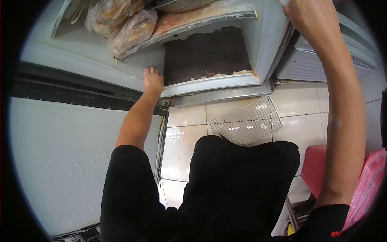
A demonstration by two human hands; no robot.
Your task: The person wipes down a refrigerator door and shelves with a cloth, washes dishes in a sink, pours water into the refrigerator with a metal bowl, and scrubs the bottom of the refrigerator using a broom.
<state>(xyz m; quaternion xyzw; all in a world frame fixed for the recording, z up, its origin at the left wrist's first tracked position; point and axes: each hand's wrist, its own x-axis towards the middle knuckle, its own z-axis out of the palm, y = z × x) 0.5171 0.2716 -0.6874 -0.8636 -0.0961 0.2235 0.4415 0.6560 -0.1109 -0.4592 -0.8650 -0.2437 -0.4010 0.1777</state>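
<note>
My left hand rests at the inner left wall of an open fridge, its fingers curled near the lower front edge; whether anything is in them is hidden. Raised at the top right, my right hand is partly cut off by the frame edge, with something whitish at its fingers that is too small to name. Inside the fridge, the bottom compartment has a dark, flaking floor. Above it, plastic bags of food and a metal perforated pan sit on a stained shelf.
A white wire rack lies on the tiled floor below the fridge. The open fridge door stands at the left. A red stool-like object and pink plastic are at the right, below a white panelled appliance.
</note>
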